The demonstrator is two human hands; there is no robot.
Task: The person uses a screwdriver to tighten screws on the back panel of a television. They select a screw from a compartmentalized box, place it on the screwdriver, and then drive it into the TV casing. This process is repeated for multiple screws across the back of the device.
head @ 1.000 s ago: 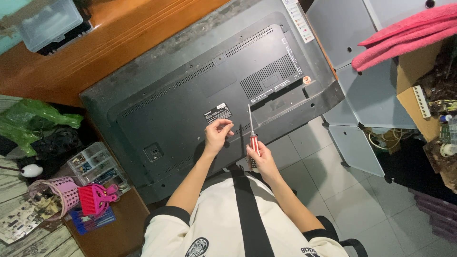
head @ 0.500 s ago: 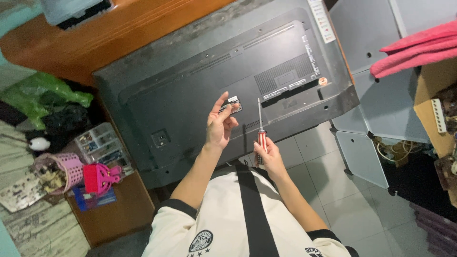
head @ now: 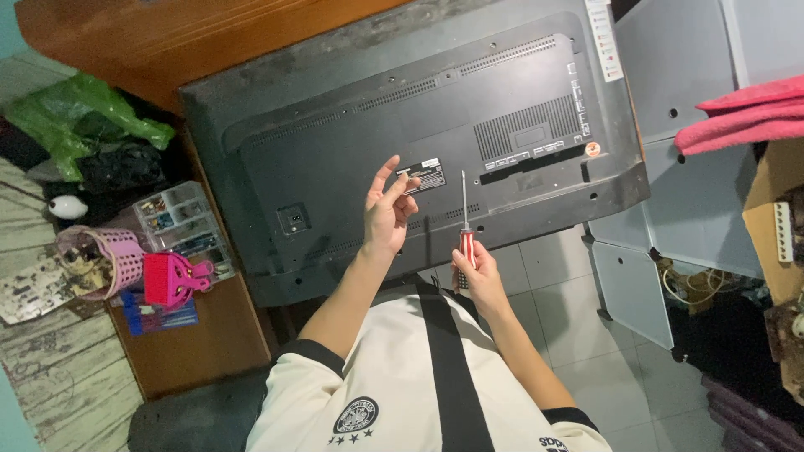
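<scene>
A large flat television (head: 352, 117) lies face down with its dark grey back cover up, resting on a wooden table (head: 167, 42). My left hand (head: 388, 211) is raised just above the cover near a small label (head: 421, 176), fingers apart, with nothing visible in them. My right hand (head: 477, 276) grips a screwdriver (head: 466, 230) by its red and clear handle. The thin shaft points up over the lower edge of the cover, and its tip hovers near the label.
Left of the television are a clear plastic parts box (head: 172, 218), a pink basket (head: 109, 259), a pink plastic item (head: 172, 280), a circuit board (head: 33, 289) and a green plastic bag (head: 84, 117). Grey cabinet panels (head: 695, 209) and a pink towel (head: 745, 117) stand at the right.
My left hand has lifted off the back cover and opened its fingers. The right hand with the screwdriver has stayed near the lower edge, and the view has shifted a little.
</scene>
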